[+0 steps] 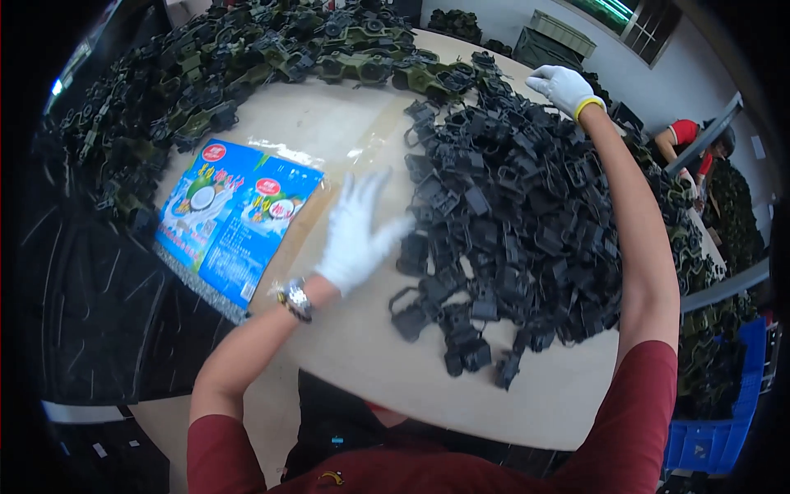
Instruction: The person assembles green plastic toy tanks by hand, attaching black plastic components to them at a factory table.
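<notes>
My left hand [356, 236], in a white glove and slightly blurred, is over the pale tabletop with fingers and thumb spread. It is empty, between a blue printed sheet [239, 218] and a heap of small black plastic parts [502, 214]. The thumb points toward the heap's left edge. My right hand [564, 89], in a white glove with a yellow cuff, reaches over the far side of the heap. Its fingers extend to the left, slightly bent, and nothing shows in them. Many black parts look boxy with thin loops.
Green-and-black toy vehicle bodies [288, 53] are piled along the table's far and left edges. A blue crate [716, 412] stands at the right, near grey metal bars [716, 132]. Another person [691, 148] in red is at the far right. Green bins [553, 45] stand by the wall.
</notes>
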The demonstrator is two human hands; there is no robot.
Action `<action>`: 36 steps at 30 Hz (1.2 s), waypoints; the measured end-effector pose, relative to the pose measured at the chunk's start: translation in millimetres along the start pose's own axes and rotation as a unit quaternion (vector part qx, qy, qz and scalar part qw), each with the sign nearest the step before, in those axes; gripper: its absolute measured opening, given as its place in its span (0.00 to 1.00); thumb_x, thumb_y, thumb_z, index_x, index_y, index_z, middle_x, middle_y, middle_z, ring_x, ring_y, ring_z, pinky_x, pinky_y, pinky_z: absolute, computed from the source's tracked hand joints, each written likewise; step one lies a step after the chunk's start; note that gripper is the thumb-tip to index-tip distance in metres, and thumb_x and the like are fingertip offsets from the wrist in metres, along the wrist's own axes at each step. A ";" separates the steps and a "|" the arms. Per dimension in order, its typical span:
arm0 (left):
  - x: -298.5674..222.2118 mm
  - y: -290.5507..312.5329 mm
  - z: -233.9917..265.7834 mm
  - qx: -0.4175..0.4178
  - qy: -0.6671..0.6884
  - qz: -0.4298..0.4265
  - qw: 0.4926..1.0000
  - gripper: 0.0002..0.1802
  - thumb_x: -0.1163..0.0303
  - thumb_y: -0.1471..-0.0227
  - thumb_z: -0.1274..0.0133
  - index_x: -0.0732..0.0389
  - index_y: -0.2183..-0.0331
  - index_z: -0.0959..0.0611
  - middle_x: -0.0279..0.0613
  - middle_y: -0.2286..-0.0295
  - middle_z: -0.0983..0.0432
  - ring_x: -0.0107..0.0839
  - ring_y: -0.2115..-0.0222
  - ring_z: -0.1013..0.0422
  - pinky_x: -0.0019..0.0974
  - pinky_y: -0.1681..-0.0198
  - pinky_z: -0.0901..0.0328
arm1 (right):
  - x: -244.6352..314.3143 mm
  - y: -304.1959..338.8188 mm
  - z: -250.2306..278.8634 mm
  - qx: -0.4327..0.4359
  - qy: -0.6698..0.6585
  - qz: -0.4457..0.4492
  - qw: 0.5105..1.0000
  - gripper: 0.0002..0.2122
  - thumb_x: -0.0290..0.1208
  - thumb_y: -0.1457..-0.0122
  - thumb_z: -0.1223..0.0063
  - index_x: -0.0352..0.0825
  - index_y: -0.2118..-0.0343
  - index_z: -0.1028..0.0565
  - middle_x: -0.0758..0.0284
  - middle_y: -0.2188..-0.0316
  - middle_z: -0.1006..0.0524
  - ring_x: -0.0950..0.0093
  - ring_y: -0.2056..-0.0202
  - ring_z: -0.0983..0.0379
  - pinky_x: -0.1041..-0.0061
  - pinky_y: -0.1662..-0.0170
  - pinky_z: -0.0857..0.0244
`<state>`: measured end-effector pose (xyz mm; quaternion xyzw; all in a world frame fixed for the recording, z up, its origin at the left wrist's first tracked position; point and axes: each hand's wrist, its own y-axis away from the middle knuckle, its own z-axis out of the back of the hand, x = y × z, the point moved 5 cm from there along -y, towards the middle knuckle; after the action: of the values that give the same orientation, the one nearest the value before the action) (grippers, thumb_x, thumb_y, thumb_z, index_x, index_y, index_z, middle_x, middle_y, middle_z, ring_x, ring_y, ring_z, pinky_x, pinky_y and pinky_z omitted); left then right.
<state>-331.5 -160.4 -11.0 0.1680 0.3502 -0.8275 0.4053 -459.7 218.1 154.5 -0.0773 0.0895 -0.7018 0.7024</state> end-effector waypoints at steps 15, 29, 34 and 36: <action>108.8 -266.6 -149.1 0.021 0.110 0.075 0.991 0.35 0.38 0.38 0.60 0.59 0.50 0.19 0.53 0.53 0.22 0.51 0.48 0.29 0.45 0.44 0.36 | -25.4 -122.1 -191.4 0.290 0.059 -0.006 0.955 0.38 0.66 0.43 0.52 0.48 0.34 0.36 0.58 0.37 0.32 0.56 0.36 0.38 0.60 0.35 0.44; -11.7 -186.8 -198.1 0.092 0.228 0.019 0.969 0.32 0.43 0.38 0.54 0.61 0.48 0.21 0.55 0.54 0.21 0.52 0.50 0.27 0.45 0.46 0.35 | -19.3 19.1 -128.4 0.309 0.102 0.072 0.943 0.25 0.30 0.47 0.48 0.58 0.44 0.26 0.65 0.50 0.20 0.58 0.47 0.29 0.62 0.44 0.33; -25.5 -175.3 -215.9 0.062 0.358 0.043 0.931 0.32 0.44 0.38 0.53 0.62 0.48 0.20 0.54 0.53 0.21 0.47 0.49 0.26 0.39 0.45 0.35 | -20.8 43.4 -118.0 0.271 0.087 0.114 0.952 0.21 0.33 0.44 0.45 0.58 0.46 0.24 0.68 0.52 0.20 0.59 0.47 0.30 0.62 0.45 0.32; -38.6 -171.5 -217.5 0.064 0.361 0.036 0.930 0.30 0.46 0.38 0.52 0.62 0.48 0.20 0.54 0.53 0.21 0.47 0.49 0.26 0.39 0.45 0.35 | -32.7 49.9 -120.8 0.258 0.074 0.119 0.956 0.20 0.34 0.44 0.45 0.57 0.47 0.23 0.67 0.51 0.20 0.60 0.47 0.31 0.62 0.45 0.32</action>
<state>-444.3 89.8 -65.1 0.4929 0.4131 -0.7168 0.2695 -439.4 253.0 26.0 0.1694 -0.0342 -0.6163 0.7683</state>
